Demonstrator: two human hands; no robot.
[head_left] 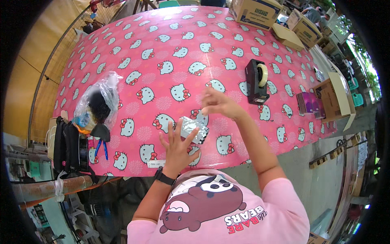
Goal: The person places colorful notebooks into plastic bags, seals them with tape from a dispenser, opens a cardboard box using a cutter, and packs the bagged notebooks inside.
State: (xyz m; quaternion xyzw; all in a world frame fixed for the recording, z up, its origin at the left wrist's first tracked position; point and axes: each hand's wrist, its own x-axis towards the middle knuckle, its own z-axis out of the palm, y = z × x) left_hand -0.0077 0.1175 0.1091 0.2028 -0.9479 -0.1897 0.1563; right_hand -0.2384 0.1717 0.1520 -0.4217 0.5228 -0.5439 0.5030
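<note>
1. Spreads the left hand [178, 148], palm down, with the forefinger laid across a small packet [191, 127] and the thumb held out to the side, away from the others.
2. Bends the fingers of the right hand [219, 104] partly together, just beyond the packet and to its right; cannot tell whether pinching anything.
3. Wraps the packet in shiny, crinkled clear film, bright silvery on top, blocky and flat in shape, with dark marks along one end.
4. Rests near the close edge of the glossy pink tablecloth [162, 77], patterned with white cartoon cat heads.
5. Points the dark-marked end rightward and toward the body; seems to slant lengthwise from far left to near right, though partly covered by fingers.
6. Includes, farther right, a hard black tape dispenser [257, 81] with a pale roll and, at left, a crumpled clear plastic bag [111, 87] around dark contents.
7. Shows printed lettering on a brown cardboard box [256, 12] at the far side and on the pink shirt [260, 203], beside cartoon bears.
</note>
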